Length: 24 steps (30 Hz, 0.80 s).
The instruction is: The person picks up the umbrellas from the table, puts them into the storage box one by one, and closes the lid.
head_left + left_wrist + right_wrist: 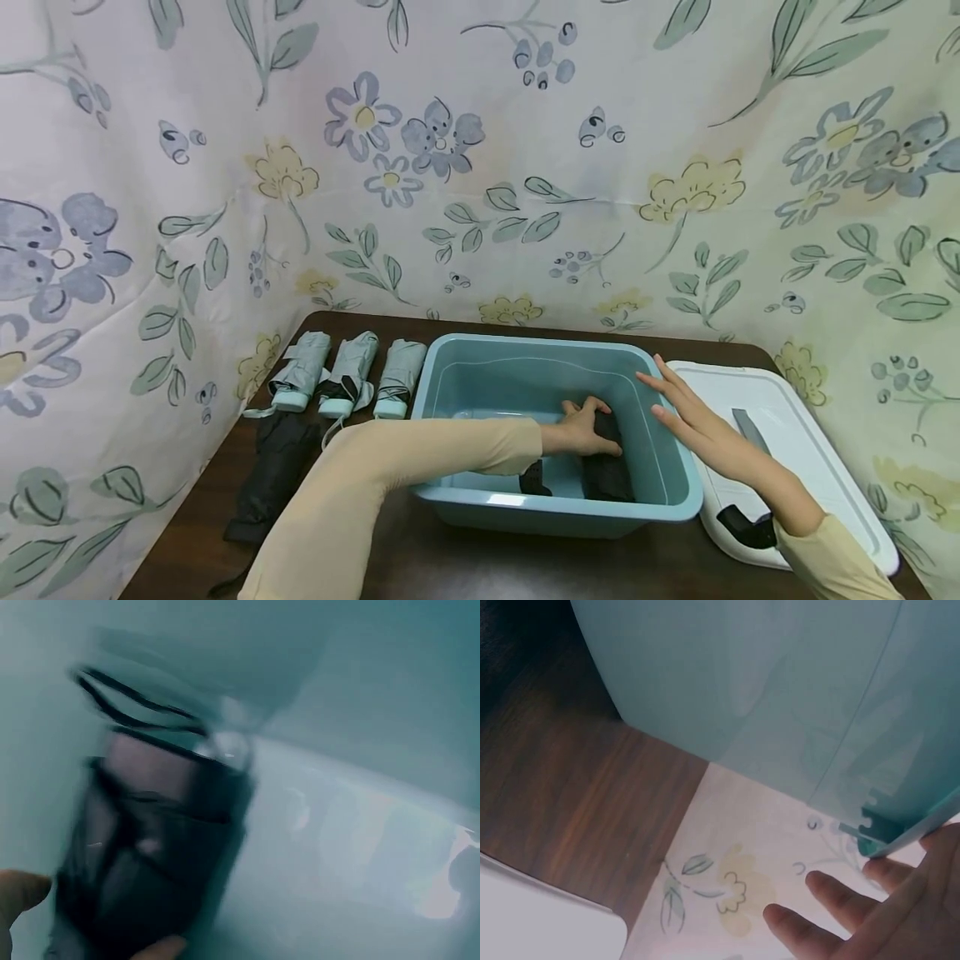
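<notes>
Inside the light blue plastic bin (555,515), my left hand (576,429) grips a black folded umbrella (606,479) near the bin's right wall. In the left wrist view the umbrella (150,855) is blurred, its thin loop strap showing at the top end. A thumb or finger (22,892) lies beside it and another fingertip touches its lower part. My right hand (705,429) is at the bin's right side, fingers extended and spread, holding nothing. In the right wrist view the fingers (832,900) are near the bin's rim (919,831); whether they touch it I cannot tell.
Left of the bin lie three pale blue folded umbrellas (300,367) in a row. A black folded umbrella (273,475) lies before them. To the right is a white lid (806,442) with a grey handle. A floral cloth (480,275) hangs behind the dark wooden table (480,567).
</notes>
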Motion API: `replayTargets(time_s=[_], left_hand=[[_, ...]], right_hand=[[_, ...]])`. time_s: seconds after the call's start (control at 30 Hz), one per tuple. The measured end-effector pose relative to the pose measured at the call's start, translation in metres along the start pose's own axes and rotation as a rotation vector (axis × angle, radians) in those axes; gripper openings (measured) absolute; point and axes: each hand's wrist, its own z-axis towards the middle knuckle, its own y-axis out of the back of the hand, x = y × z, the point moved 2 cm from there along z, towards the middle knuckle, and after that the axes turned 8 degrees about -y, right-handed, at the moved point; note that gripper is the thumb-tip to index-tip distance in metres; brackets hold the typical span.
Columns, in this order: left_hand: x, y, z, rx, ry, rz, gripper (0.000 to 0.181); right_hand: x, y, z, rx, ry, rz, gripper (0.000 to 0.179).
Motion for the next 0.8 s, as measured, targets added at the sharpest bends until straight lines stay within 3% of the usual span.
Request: replayTargets(time_s=[0.2,0.33,0.5,0.8], left_hand=[[-0.01,0.006,-0.003,0.084,0.034,-0.048,0.047],[-0.016,0.012,-0.005,0.21,0.052,-0.007,0.054],[-0.019,0.018,-0.009,0.378,0.003,0.112,0.072],[-0.029,0.039,-0.013,0.535,-0.043,0.175,0.08]], right_hand=[[-0.001,0.0,0.0,-0.004,0.011,0.004,0.051],[-0.001,-0.001,0.0,0.002,0.004,0.017,0.051],[-0.002,-0.003,-0.002,0.004,0.004,0.018,0.051],[0.002,0.0,0.001,0.011,0.016,0.019,0.051]])
